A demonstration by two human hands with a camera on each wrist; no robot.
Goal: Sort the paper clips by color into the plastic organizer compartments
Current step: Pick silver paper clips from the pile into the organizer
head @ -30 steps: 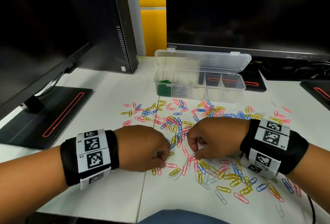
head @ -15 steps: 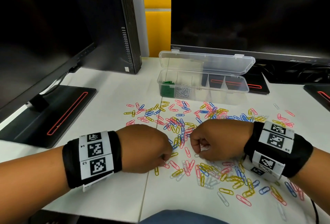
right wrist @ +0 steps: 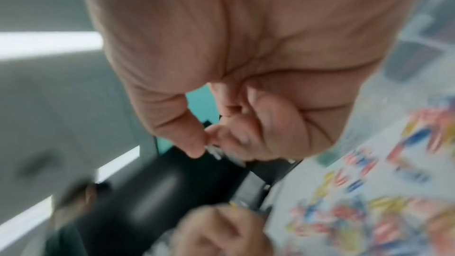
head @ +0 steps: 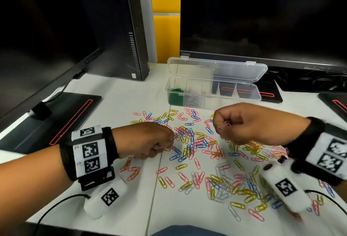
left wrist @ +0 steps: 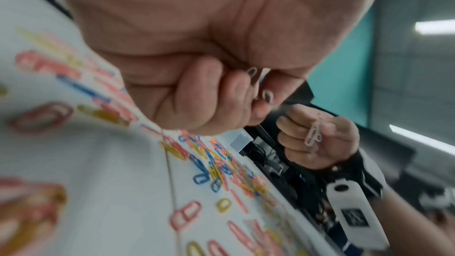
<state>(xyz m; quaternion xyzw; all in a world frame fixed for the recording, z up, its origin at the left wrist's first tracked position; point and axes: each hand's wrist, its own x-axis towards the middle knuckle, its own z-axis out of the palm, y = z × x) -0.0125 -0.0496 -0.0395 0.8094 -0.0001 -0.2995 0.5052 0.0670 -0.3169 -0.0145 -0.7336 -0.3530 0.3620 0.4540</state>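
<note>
Pink, yellow, blue and white paper clips [head: 197, 147] lie scattered over the white desk. A clear plastic organizer [head: 212, 94] stands open behind them, with green clips [head: 175, 97] in its leftmost compartment and white clips [head: 192, 100] in the one beside it. My left hand [head: 150, 141] hovers low over the left of the pile, its fingers curled round several white clips [left wrist: 261, 85]. My right hand [head: 234, 123] is raised above the pile, between it and the organizer, and pinches white clips [left wrist: 314, 133] between thumb and fingers [right wrist: 216, 150].
Dark monitors and a black computer tower [head: 120, 29] stand behind and to the left of the desk. Black monitor bases with red stripes [head: 62, 119] lie at the left and behind the organizer. A cable [head: 56, 207] runs from each wrist camera.
My right hand has lifted off the pile and moved up and away toward the organizer with white clips in it. My left hand has risen slightly and stays over the pile's left side.
</note>
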